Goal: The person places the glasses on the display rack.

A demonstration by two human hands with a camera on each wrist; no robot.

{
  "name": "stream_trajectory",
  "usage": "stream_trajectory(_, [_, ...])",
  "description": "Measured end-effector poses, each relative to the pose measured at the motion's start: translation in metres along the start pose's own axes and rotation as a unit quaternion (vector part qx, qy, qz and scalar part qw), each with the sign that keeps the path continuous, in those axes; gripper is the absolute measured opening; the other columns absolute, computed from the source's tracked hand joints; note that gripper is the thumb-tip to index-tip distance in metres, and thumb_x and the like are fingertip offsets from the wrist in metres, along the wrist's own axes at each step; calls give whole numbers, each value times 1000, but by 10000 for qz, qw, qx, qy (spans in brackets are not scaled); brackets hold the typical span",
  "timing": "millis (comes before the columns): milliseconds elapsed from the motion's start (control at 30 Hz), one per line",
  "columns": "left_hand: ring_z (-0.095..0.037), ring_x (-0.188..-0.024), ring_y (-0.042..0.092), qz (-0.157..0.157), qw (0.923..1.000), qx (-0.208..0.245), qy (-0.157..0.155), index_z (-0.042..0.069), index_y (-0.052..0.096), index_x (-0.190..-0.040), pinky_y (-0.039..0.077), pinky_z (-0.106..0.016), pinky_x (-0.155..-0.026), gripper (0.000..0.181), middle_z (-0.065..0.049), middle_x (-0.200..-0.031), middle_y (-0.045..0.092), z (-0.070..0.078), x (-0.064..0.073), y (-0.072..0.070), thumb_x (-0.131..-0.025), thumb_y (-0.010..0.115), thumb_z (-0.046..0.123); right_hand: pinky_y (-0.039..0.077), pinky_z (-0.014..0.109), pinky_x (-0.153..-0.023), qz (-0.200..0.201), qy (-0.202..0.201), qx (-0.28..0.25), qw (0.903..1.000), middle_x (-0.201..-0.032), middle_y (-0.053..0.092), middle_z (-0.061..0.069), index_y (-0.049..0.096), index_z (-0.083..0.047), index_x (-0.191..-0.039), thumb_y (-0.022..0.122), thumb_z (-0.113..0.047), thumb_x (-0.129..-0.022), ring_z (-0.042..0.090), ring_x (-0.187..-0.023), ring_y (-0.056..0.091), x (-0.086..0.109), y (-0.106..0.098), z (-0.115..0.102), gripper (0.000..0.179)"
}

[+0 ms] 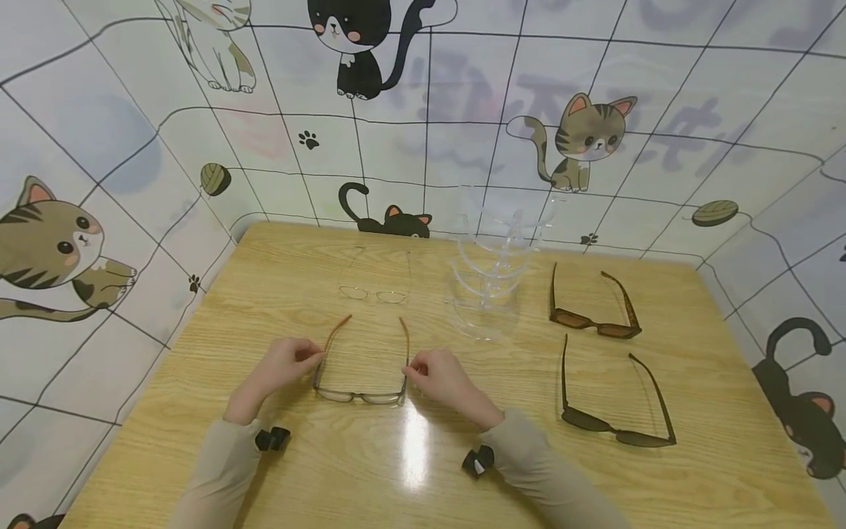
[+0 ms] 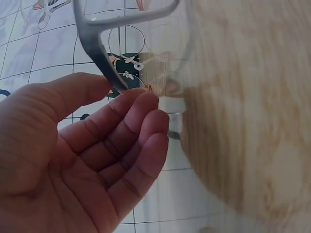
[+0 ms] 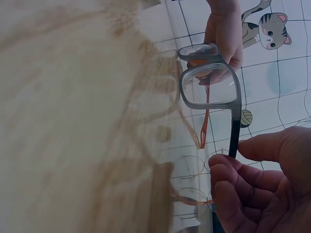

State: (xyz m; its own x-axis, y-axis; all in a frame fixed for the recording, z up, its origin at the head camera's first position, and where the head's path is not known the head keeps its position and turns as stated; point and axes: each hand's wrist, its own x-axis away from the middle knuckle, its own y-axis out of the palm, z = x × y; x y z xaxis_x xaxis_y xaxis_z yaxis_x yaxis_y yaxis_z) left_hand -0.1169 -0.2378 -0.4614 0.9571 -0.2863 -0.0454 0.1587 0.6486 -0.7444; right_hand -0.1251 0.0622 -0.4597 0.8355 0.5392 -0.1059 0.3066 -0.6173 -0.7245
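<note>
A pair of grey-framed eyeglasses with orange-brown temple tips is spread open at the middle left of the table, lenses toward me. My left hand pinches its left temple between thumb and fingers. On the other temple, my right hand has a like pinch. In the left wrist view the left hand holds the dark temple near the hinge. The right wrist view has the right hand gripping the black part of a temple below the clear lens. Beyond lie thin wire-rimmed eyeglasses, temples pointing away.
A clear tiered eyewear stand is at the back centre. To the right lie brown sunglasses and, nearer, black sunglasses, both with temples unfolded. A cat-patterned wall covering borders the wooden table.
</note>
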Motion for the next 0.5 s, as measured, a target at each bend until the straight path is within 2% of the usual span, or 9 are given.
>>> stream_trajectory(100, [-10, -63, 55, -110, 9995, 189, -248, 1, 71, -81, 47, -24, -58, 14, -2, -72, 66, 1, 1, -1, -90, 62, 8, 35, 16, -42, -62, -31, -172, 9998, -54, 55, -4, 70, -3, -73, 62, -12, -90, 1, -45, 40, 0, 1, 0, 20])
stream_trajectory(233, [-10, -56, 47, -308, 9953, 576, -709, 3, 67, -71, 42, -22, -52, 25, -1, -63, 60, 0, 3, -1, -93, 59, 14, 36, 15, -39, -326, 21, -718, 9969, -52, 55, -2, 68, -2, -70, 59, -10, -92, 1, -42, 44, 0, 3, 3, 24])
stream_trajectory(367, [-13, -52, 48, -458, 9887, 1044, -975, 2, 62, -65, 44, -23, -49, 33, -5, -58, 58, -1, 5, -1, -95, 57, 17, 45, 17, -39, -611, 340, -1259, 9896, -53, 58, 1, 67, -1, -68, 58, -11, -93, 5, -41, 51, 1, 4, 5, 28])
stream_trajectory(500, [-17, -55, 56, -552, 9799, 1587, -1076, -4, 67, -76, 50, -26, -51, 30, -7, -60, 61, -3, 8, -1, -94, 58, 17, 50, 23, -40, -754, 826, -1794, 9774, -54, 60, 6, 66, 2, -69, 58, -12, -93, 10, -42, 55, 2, 5, 5, 29])
